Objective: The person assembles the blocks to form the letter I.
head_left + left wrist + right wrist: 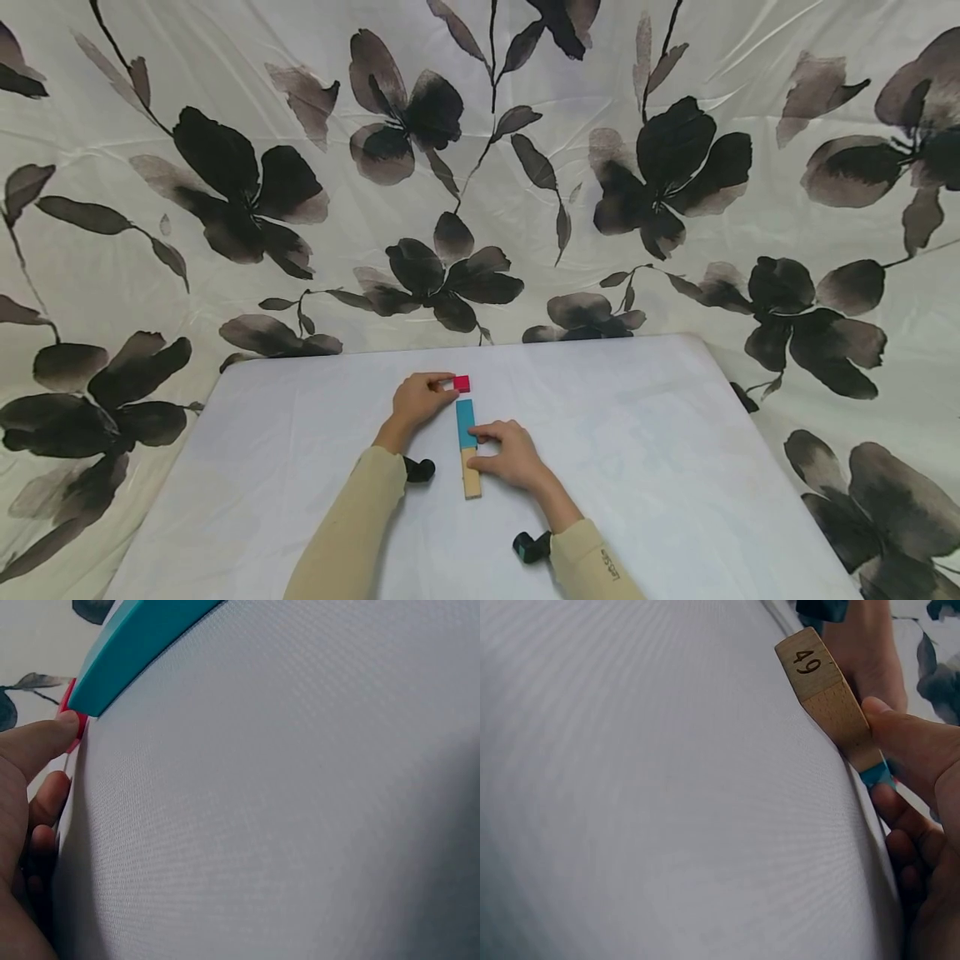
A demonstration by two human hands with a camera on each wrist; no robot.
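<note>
At the far end of a line of blocks on the white table, my left hand (420, 400) pinches a small red block (461, 383), its thumb overlapping the red face in the left wrist view. Just nearer lies a long turquoise block (466, 421), a narrow gap behind it. A pale wooden block (471, 475) adjoins its near end; the number 49 shows on the wood (807, 661) in the right wrist view. My right hand (512, 454) touches the line from the right, forefinger at the turquoise block, thumb against the wooden one, fingers loosely bent.
A white cloth-covered table (675, 467) spreads around the blocks. Behind it hangs a pale curtain (540, 233) with dark flowers. Black wrist devices sit beside the left sleeve (352, 517) and the right sleeve (596, 558).
</note>
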